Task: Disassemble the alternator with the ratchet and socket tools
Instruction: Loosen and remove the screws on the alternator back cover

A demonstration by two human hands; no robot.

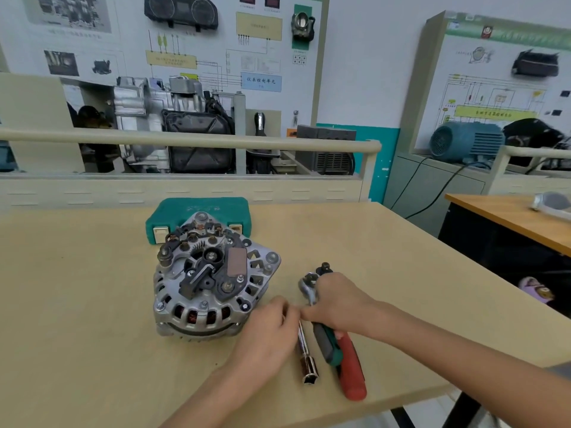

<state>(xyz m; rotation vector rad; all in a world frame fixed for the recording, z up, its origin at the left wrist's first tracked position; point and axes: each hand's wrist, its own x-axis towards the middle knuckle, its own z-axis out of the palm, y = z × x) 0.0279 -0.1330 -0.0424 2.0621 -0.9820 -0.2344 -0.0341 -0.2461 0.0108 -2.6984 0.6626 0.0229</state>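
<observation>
Alternator (213,276) on the workbench (92,304), both hands at the tools just right of it.

The alternator sat near the middle of the pale, matte wooden bench, a round, ribbed cast-metal housing with slotted vents showing copper windings, its black plastic rear parts facing up. Behind it, touching or nearly so, lay a closed teal plastic tool case (197,211) with pale latches. The left hand (268,332) curled its fingers round the upper end of a chrome extension bar (304,341), which ended in a shiny cylindrical socket (309,370) toward the bench edge. The right hand (336,301) gripped the ratchet (312,285) below its chrome head, its dark green handle lying over a smooth red-handled tool (352,372).
</observation>
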